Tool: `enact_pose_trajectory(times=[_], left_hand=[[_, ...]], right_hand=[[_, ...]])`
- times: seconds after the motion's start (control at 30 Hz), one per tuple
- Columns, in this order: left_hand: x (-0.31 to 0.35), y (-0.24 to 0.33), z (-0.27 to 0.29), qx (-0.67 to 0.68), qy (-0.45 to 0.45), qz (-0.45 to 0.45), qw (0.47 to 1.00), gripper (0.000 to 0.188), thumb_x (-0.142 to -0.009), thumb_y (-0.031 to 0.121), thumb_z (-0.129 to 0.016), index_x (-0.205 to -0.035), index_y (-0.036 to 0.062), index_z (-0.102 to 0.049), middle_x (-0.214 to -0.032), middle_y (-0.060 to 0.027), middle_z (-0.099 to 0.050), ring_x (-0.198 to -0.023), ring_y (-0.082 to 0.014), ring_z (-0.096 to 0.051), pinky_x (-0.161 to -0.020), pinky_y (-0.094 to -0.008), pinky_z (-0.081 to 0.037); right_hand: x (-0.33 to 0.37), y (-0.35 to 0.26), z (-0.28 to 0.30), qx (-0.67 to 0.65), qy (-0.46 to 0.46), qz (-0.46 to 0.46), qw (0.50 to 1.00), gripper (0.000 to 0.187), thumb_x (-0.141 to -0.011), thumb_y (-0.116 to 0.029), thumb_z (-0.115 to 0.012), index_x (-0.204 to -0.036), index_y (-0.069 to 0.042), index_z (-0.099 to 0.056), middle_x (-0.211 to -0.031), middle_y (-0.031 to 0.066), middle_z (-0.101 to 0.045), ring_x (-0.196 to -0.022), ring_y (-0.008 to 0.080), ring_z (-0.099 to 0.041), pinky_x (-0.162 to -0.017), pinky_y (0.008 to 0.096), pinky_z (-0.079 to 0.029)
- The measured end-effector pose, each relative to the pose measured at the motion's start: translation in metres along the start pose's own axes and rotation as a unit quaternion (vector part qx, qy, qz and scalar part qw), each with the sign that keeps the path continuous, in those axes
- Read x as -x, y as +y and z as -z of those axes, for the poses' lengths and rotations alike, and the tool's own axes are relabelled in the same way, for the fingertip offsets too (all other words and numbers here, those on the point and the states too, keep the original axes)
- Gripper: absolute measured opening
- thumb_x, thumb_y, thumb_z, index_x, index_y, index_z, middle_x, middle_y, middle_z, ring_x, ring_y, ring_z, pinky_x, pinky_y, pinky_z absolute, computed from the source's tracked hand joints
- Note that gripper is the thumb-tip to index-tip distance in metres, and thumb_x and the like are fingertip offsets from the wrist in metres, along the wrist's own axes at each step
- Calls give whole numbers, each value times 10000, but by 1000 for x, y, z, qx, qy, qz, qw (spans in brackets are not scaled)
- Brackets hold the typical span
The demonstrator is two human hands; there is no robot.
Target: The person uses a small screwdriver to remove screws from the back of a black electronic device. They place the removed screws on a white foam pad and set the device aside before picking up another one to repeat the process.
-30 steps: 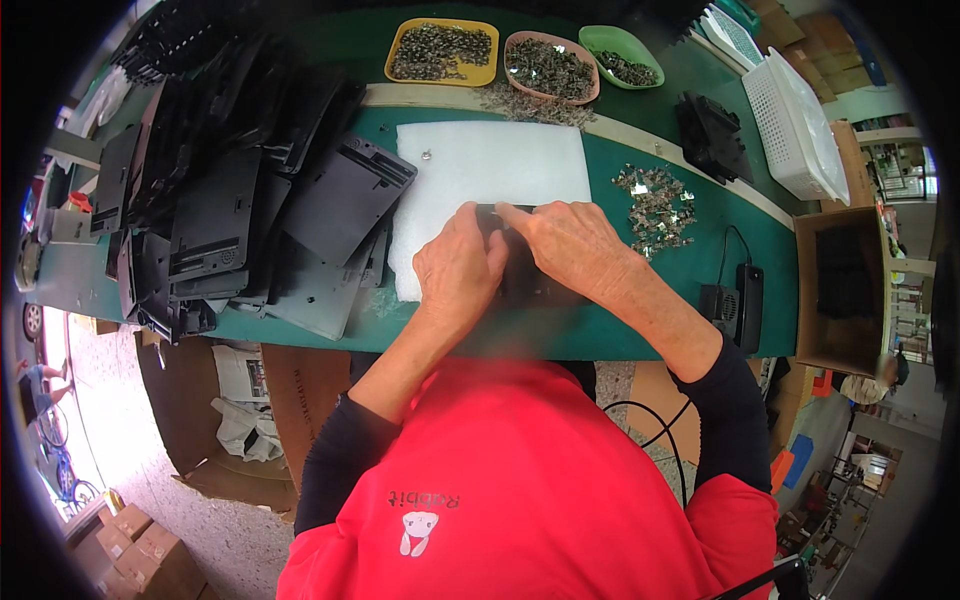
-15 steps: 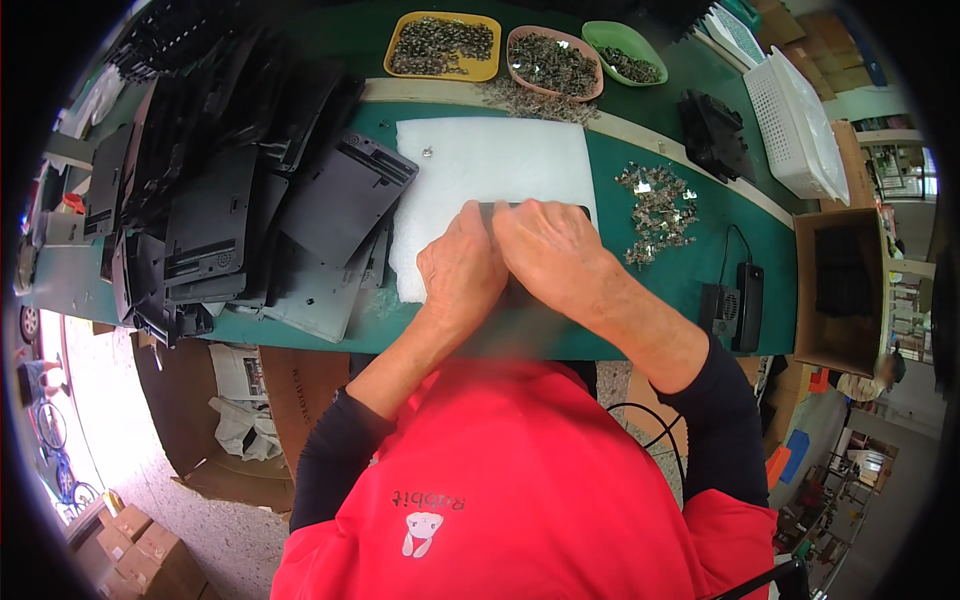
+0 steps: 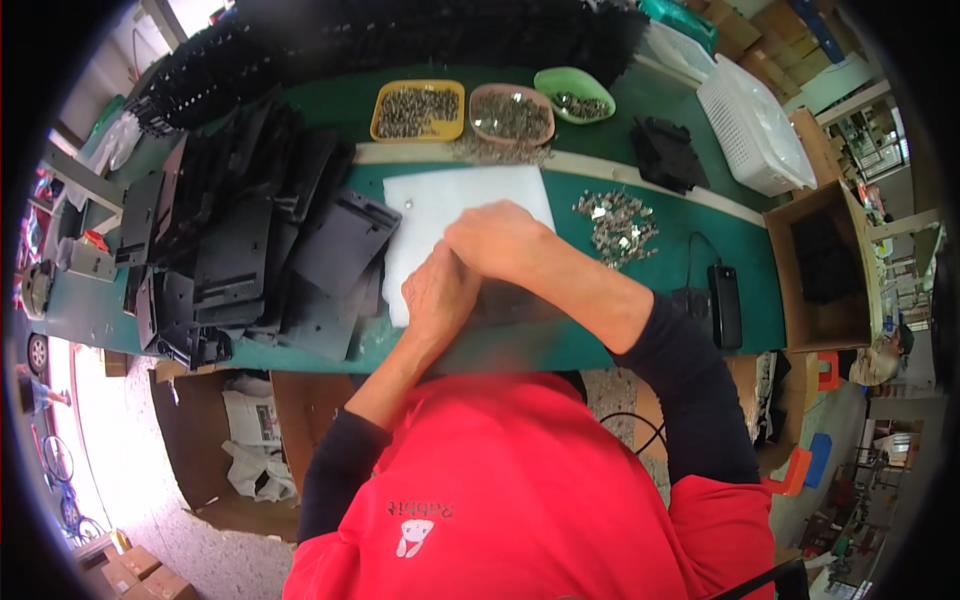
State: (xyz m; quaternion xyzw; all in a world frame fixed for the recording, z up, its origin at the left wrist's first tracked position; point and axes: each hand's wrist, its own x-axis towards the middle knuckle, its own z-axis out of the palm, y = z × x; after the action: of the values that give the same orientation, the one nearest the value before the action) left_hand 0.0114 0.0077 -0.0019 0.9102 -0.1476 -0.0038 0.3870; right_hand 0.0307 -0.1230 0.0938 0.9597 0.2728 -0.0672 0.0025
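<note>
Head view: over the white foam sheet (image 3: 430, 205), we cannot tell if our left hand (image 3: 440, 295) or right hand (image 3: 500, 238) grips. Uneven pressure might skid the dark piece (image 3: 513, 300) beneath.

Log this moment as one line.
left hand: beside blurred dark part, grip unclear | right hand: over white foam sheet, grip unclear | leftward: black panels | rightward: small metal pieces

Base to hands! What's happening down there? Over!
Left hand and right hand overlapping over white foam sheet. Dark panel partly hidden beneath; grip unclear. Small metal piece lying on the foam.
</note>
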Motion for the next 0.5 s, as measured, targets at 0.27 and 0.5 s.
enact_pose_trajectory(times=[0.27,0.5], left_hand=[[3,11,15,-87,-51,-7,995,394,-869,239,-610,-1192,17,-568,-918,-203,-673,-833,-396,-655,-738,-487,-510],[-48,35,40,-134,-188,-106,967,245,-885,249,-579,-1024,63,-654,-902,-205,-642,-858,-393,-641,-751,-510,-512]], right_hand=[[51,72,-38,-219,52,-122,967,172,-872,-138,-581,-930,1,-665,-864,246,-663,-862,400,-658,-754,466,-519],[45,53,-91,-267,214,-196,919,163,-915,-244,-588,-907,-87,-628,-672,201,-638,-667,429,-638,-612,512,-513]])
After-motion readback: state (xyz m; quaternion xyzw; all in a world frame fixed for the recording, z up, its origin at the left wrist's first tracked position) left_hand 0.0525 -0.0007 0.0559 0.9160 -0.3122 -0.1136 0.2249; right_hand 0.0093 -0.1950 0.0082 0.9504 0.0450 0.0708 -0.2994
